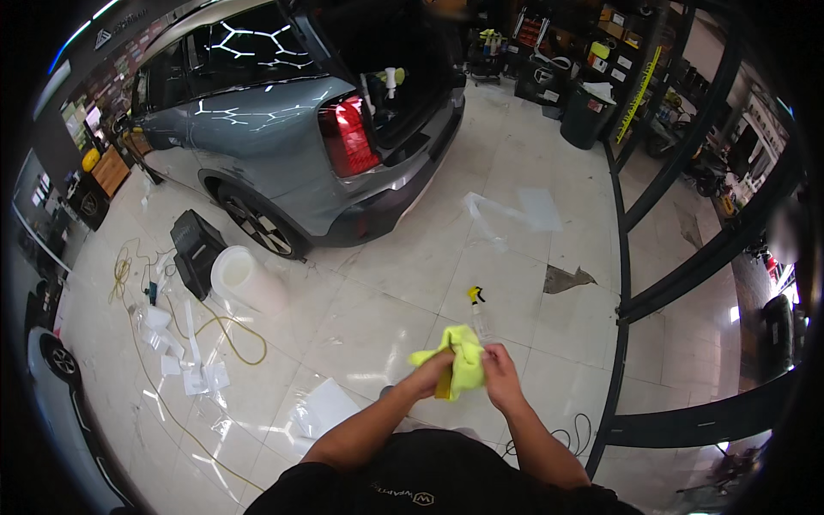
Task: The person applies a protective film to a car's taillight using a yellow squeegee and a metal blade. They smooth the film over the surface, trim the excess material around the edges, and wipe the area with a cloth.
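Close in front of my body, both hands are at a bright yellow-green cloth point(464, 356). My left hand point(424, 378) is closed around a flat amber-yellow piece point(444, 384), whose exact kind I cannot make out, with folds of the cloth bunched over it. On the cloth's right side, my right hand point(500, 375) pinches its edge with bent fingers. Just beyond the cloth is a clear spray bottle point(480, 322) with a yellow and black trigger head; the cloth and right hand are close to its lower end.
A grey car point(266, 120) with its tailgate raised stands ahead. To the left are a white bucket point(245, 276), a black box point(199, 249), a yellow hose point(225, 319) and scraps of film point(204, 378). A dark metal frame point(620, 257) bounds the right side.
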The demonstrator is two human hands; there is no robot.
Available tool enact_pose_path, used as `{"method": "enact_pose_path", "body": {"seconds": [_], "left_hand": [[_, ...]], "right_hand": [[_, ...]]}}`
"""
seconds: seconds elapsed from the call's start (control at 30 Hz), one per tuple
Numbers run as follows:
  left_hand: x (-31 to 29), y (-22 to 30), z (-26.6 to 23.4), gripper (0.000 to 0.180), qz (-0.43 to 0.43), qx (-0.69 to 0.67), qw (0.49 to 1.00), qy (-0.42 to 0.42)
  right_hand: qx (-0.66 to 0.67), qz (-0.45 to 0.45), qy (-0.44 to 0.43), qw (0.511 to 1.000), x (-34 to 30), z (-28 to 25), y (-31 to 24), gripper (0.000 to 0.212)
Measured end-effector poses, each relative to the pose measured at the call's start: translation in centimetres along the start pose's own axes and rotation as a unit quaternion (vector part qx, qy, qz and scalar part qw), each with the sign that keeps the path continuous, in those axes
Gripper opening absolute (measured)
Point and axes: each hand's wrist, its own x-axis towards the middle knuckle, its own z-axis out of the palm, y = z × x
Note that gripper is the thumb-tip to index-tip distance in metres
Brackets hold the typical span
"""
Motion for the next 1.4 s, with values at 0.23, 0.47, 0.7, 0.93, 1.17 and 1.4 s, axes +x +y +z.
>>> {"method": "enact_pose_path", "body": {"seconds": [0.23, 0.47, 0.7, 0.93, 1.17, 1.4], "left_hand": [[-7.1, 16.8, -10.9, 0.051, 0.083, -0.115, 0.989, -0.045], [-6.8, 23.9, -19.7, 0.053, 0.149, -0.232, 0.959, 0.066], [-7.5, 28.9, -27.7, 0.050, 0.078, -0.194, 0.918, 0.338], [-6.0, 34.4, -28.7, 0.048, 0.072, -0.136, 0.909, 0.387], [-2.6, 35.8, -33.5, 0.047, -0.070, -0.074, 0.929, 0.355], [-2.5, 37.8, -39.8, 0.050, -0.064, -0.032, 0.953, 0.295]], "right_hand": [[-0.014, -0.006, -0.182, 0.983, 9.1, 14.3, -3.4, 0.032], [0.330, 0.120, -0.134, 0.927, 23.2, 22.6, -5.9, 0.035], [0.087, -0.370, -0.028, 0.924, 45.3, 32.5, -17.3, 0.033], [-0.235, -0.399, 0.147, 0.874, 61.7, 40.1, -21.6, 0.052], [-0.081, -0.177, 0.176, 0.965, 69.2, 38.6, -26.3, 0.038], [0.239, -0.180, 0.154, 0.942, 64.9, 31.3, -26.5, 0.034]]}}
